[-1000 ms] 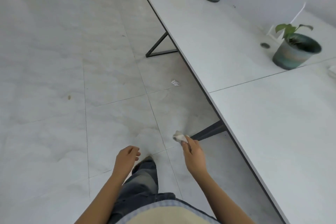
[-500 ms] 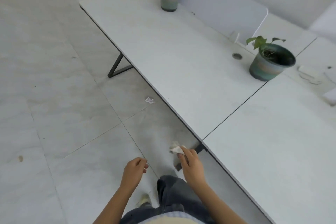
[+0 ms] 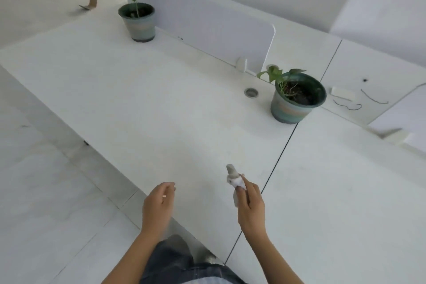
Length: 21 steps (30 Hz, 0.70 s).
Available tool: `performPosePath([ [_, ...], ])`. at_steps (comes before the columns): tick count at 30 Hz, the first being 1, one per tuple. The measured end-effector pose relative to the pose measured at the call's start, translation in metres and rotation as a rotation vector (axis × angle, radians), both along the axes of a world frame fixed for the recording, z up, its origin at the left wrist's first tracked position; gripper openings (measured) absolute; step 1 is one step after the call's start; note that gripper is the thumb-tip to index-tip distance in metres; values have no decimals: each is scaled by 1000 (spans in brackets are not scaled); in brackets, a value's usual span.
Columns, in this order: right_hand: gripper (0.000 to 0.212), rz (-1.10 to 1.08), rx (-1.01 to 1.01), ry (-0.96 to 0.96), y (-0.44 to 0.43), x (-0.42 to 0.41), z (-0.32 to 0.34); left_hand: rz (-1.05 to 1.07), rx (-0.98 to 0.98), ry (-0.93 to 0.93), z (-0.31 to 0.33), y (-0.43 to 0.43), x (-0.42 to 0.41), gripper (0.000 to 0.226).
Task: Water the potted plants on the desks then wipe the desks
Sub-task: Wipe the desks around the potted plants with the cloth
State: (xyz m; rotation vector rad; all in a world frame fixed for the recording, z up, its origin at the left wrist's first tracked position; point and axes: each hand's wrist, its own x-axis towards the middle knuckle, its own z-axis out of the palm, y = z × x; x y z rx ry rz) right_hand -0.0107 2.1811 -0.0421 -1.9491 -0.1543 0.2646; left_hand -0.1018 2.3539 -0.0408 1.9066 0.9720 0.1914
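My right hand (image 3: 250,205) pinches a small crumpled white-grey cloth (image 3: 234,180) above the near edge of the white desk (image 3: 143,104). My left hand (image 3: 158,205) hovers beside it with fingers loosely curled and nothing in it. A green striped pot with a leafy plant (image 3: 296,98) stands on the desk near the seam with the neighbouring desk (image 3: 345,191). A second potted plant (image 3: 137,21), a thin seedling, stands at the far end by the divider.
A white divider panel (image 3: 214,27) runs along the desks' back edge. A round cable grommet (image 3: 251,92) sits left of the near pot. A white adapter with a dark cord (image 3: 343,94) lies behind it. Tiled floor (image 3: 46,203) spreads left; a cardboard scrap (image 3: 88,4) lies far off.
The view has swung right and closer to the desks. Both hands have come up from over the floor to over the desk's near edge, the right hand still holding the cloth.
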Motion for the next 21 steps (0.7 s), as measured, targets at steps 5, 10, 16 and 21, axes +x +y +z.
performPosePath([
  [5, 49, -470, -4, -34, -41, 80, -15, -348, 341, 150, -13, 27, 114, 54],
  [10, 46, -756, -245, -189, -89, 176, 8, -588, 573, 389, -44, 46, 194, 57],
  [16, 54, -302, -846, 191, -93, 263, -18, -676, 611, 496, -54, 54, 201, 61],
  [21, 53, -413, -908, 265, -67, 297, -37, -637, 627, 487, -63, 55, 204, 62],
])
